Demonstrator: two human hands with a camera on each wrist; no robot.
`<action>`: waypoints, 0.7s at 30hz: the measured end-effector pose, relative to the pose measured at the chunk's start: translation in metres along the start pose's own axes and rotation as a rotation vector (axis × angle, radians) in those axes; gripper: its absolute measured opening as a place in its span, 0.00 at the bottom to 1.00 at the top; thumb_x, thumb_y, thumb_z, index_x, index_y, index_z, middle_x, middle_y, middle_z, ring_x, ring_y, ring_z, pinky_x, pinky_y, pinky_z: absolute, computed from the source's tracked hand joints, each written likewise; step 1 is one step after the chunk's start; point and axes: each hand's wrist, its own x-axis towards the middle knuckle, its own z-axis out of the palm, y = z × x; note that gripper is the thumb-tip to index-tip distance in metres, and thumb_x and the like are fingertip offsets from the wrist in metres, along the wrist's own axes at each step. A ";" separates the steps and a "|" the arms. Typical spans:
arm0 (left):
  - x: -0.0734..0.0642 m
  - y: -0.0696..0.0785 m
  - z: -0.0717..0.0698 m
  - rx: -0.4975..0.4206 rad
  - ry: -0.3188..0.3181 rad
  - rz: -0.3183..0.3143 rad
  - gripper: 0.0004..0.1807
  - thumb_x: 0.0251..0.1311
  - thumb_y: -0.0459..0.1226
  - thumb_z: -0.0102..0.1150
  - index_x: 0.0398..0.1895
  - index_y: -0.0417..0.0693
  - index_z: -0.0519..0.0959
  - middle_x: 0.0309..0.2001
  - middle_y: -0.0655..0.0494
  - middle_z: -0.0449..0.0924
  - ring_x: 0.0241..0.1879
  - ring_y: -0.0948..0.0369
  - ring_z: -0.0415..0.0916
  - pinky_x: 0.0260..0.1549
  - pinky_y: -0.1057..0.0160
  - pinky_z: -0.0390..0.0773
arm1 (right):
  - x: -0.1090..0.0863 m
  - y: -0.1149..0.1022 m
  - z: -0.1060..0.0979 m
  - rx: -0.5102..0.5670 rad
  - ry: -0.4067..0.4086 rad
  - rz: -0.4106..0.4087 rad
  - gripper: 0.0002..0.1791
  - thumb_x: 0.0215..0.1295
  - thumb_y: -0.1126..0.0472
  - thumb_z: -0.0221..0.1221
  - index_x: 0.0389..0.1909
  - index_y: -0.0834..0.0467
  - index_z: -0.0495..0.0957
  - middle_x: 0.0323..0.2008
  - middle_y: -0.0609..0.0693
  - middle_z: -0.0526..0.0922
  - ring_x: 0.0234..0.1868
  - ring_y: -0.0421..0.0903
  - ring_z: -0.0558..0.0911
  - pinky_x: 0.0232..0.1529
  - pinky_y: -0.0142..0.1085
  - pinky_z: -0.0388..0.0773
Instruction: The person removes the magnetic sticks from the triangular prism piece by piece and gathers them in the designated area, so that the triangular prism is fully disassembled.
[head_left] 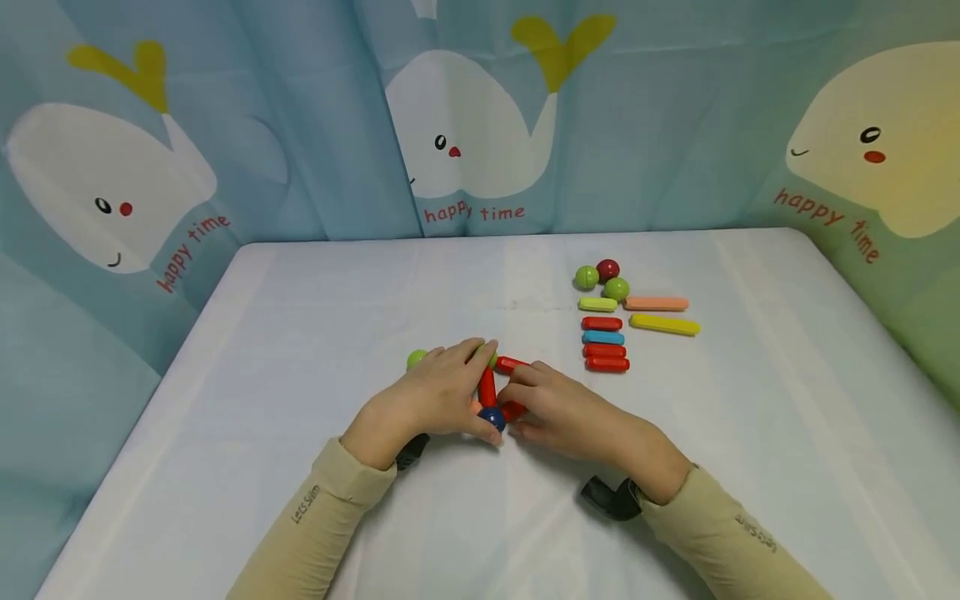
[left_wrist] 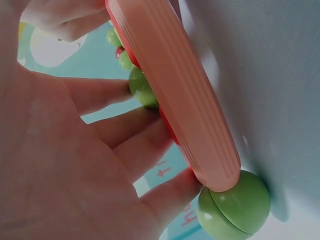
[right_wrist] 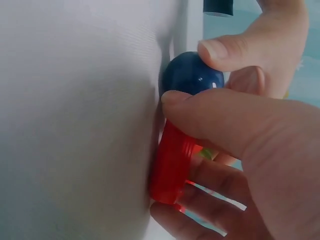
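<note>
A small ball-and-rod frame of toy pieces lies between both hands. My left hand (head_left: 438, 393) spans it and holds it, its thumb on the blue ball (right_wrist: 187, 75) and its fingers against a green ball (left_wrist: 142, 86) and a red rod (head_left: 487, 388). A salmon rod (left_wrist: 182, 95) runs under that palm to another green ball (left_wrist: 235, 207). From the right, my right hand (head_left: 566, 412) pinches a red rod (right_wrist: 172, 165) that meets the blue ball. One more red rod (head_left: 512, 364) extends from the far green ball toward the right hand's knuckles, which partly hide it.
Loose pieces lie at the back right: green balls (head_left: 617, 288), a dark red ball (head_left: 607, 269), several short rods including a blue one (head_left: 603, 337), a longer salmon rod (head_left: 656, 304) and a yellow rod (head_left: 664, 324). A whale-print curtain (head_left: 315, 125) hangs behind the white table (head_left: 337, 292).
</note>
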 end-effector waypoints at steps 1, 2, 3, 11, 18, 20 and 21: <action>0.000 0.000 0.000 0.003 0.001 0.002 0.67 0.42 0.68 0.69 0.79 0.47 0.49 0.77 0.49 0.55 0.76 0.54 0.55 0.72 0.45 0.59 | 0.000 0.000 0.000 -0.004 0.004 0.003 0.12 0.58 0.62 0.70 0.44 0.55 0.83 0.41 0.46 0.80 0.47 0.43 0.75 0.47 0.36 0.79; 0.001 0.000 0.000 0.004 0.002 0.003 0.67 0.42 0.68 0.69 0.79 0.47 0.49 0.77 0.49 0.55 0.76 0.54 0.55 0.72 0.45 0.59 | 0.000 0.000 0.000 -0.010 0.005 0.006 0.12 0.58 0.62 0.70 0.43 0.54 0.83 0.40 0.46 0.79 0.46 0.43 0.75 0.46 0.35 0.79; 0.002 0.001 -0.001 0.006 0.002 0.003 0.66 0.42 0.68 0.69 0.79 0.47 0.49 0.77 0.49 0.55 0.76 0.54 0.55 0.72 0.45 0.59 | 0.000 -0.001 0.000 -0.011 0.007 0.010 0.12 0.58 0.62 0.70 0.43 0.54 0.84 0.39 0.46 0.79 0.46 0.43 0.75 0.45 0.34 0.79; 0.004 0.001 0.000 -0.002 -0.014 -0.008 0.66 0.43 0.67 0.70 0.80 0.48 0.48 0.77 0.50 0.54 0.76 0.54 0.54 0.73 0.45 0.57 | -0.001 -0.004 0.000 -0.029 -0.019 0.031 0.10 0.59 0.60 0.70 0.42 0.54 0.83 0.36 0.45 0.76 0.39 0.39 0.74 0.39 0.29 0.78; 0.003 0.000 0.002 -0.010 0.003 0.008 0.67 0.41 0.66 0.72 0.80 0.48 0.49 0.76 0.51 0.56 0.75 0.56 0.56 0.73 0.47 0.57 | -0.004 -0.001 -0.006 0.006 -0.091 0.049 0.05 0.63 0.64 0.62 0.38 0.54 0.83 0.31 0.43 0.75 0.31 0.36 0.73 0.36 0.29 0.75; 0.001 0.000 0.003 -0.018 0.008 0.007 0.67 0.41 0.66 0.72 0.79 0.49 0.49 0.76 0.52 0.56 0.75 0.56 0.56 0.73 0.49 0.57 | -0.005 0.001 -0.010 0.012 -0.093 0.081 0.05 0.63 0.63 0.63 0.39 0.55 0.83 0.33 0.43 0.77 0.33 0.37 0.74 0.38 0.30 0.78; 0.001 0.000 0.003 -0.019 0.009 0.005 0.67 0.41 0.67 0.72 0.80 0.49 0.49 0.76 0.52 0.56 0.75 0.56 0.56 0.73 0.50 0.57 | -0.006 0.003 -0.012 0.009 -0.090 0.100 0.05 0.63 0.63 0.64 0.40 0.55 0.83 0.34 0.43 0.78 0.33 0.37 0.75 0.39 0.31 0.79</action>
